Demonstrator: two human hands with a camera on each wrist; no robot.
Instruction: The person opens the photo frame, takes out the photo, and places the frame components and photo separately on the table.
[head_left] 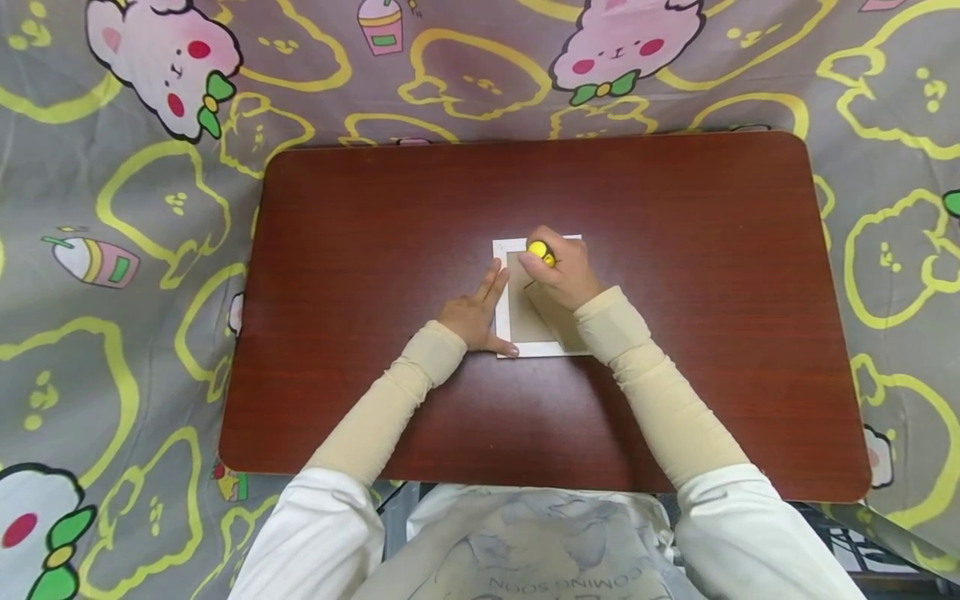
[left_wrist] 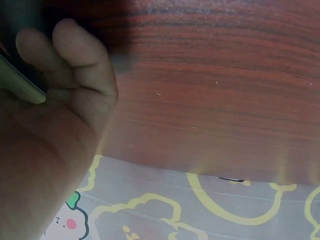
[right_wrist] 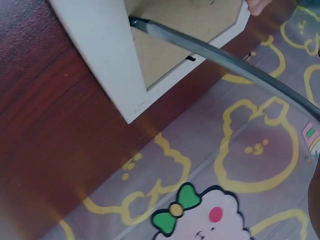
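A white picture frame [head_left: 501,250] lies face down in the middle of the dark red table [head_left: 375,250], its brown backing board [head_left: 525,321] facing up. My left hand [head_left: 480,312] lies flat with straight fingers on the frame's left edge; in the left wrist view its fingers [left_wrist: 75,60] touch the frame's edge [left_wrist: 20,82]. My right hand [head_left: 562,271] grips a yellow-handled screwdriver [head_left: 540,252] over the frame's upper part. In the right wrist view the screwdriver's grey shaft [right_wrist: 220,55] runs down to the frame's inner edge [right_wrist: 100,55], beside the backing board [right_wrist: 170,45].
The table [left_wrist: 210,100] stands on a grey cloth [head_left: 135,208] printed with yellow outlines and pink cartoon rabbits, which surrounds it on every side. A small black clip [right_wrist: 190,58] shows on the backing's edge.
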